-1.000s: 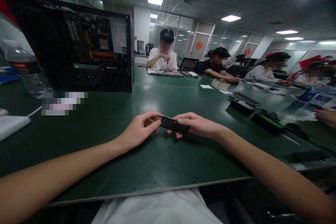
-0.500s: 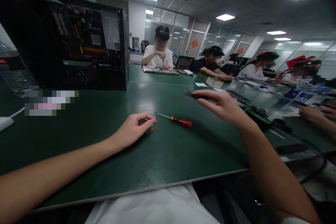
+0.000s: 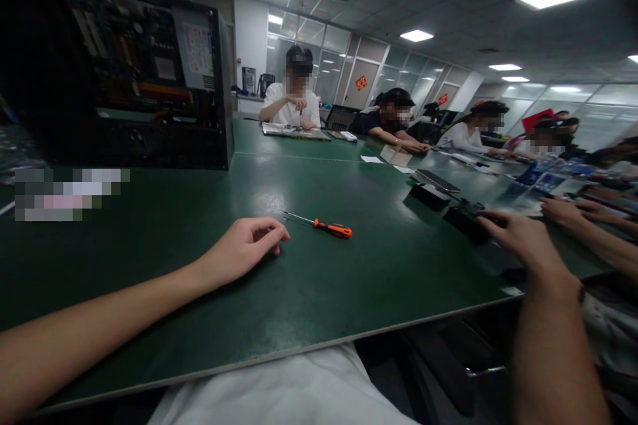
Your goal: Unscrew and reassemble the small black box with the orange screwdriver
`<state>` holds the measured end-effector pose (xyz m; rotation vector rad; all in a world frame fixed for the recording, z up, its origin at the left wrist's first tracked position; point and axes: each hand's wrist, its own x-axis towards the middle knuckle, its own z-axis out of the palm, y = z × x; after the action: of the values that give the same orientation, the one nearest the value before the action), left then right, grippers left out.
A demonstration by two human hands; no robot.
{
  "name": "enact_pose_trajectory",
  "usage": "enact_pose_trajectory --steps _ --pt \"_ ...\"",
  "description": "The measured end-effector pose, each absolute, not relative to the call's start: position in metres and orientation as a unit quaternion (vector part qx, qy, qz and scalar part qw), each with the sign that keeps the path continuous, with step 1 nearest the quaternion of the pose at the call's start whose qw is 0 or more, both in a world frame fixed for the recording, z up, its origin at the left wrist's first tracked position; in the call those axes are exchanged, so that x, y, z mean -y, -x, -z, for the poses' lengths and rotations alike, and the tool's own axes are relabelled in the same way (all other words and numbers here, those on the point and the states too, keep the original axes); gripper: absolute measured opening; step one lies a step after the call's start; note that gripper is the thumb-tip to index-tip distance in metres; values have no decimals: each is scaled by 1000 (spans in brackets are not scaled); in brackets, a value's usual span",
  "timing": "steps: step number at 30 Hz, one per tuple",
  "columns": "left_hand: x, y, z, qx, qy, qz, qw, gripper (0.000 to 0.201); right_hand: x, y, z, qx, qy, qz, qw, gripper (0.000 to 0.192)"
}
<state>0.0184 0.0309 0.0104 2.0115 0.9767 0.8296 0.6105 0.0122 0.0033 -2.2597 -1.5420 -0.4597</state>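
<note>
My left hand rests on the green table, its fingers loosely curled and nothing visible in them. Just right of its fingertips lies an orange and black screwdriver, its shaft pointing left toward that hand. My right hand is over at the right side, among dark parts on the table. Its thumb and fingers close on something dark I cannot make out. Beyond and left of it are a black block and a thin dark flat piece.
An opened black computer case stands at the left back, with a blurred-out patch of items in front. A small cardboard box and paper lie farther off. A co-worker's hands are close at the right; other people sit across the table.
My right hand has swung right, from above the table beyond the screwdriver to the dark parts at the right. My left hand and the screwdriver stay in place; the view has shifted slightly right.
</note>
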Motion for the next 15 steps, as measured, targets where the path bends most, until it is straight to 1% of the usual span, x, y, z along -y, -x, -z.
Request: enact_pose_trajectory --steps 3,8,12,15 --pt "-30 -18 -11 -380 -782 -325 372 34 -25 -606 -5 532 821 141 153 46" --pt "-28 -18 -11 -374 -790 -317 368 34 -32 -607 -4 541 821 124 133 46" --pt "-27 -18 -11 -376 -790 -313 370 34 -29 -610 1 548 810 144 147 43" --pt "-28 -18 -11 -377 -790 -307 372 34 -29 -611 3 573 783 165 178 36"
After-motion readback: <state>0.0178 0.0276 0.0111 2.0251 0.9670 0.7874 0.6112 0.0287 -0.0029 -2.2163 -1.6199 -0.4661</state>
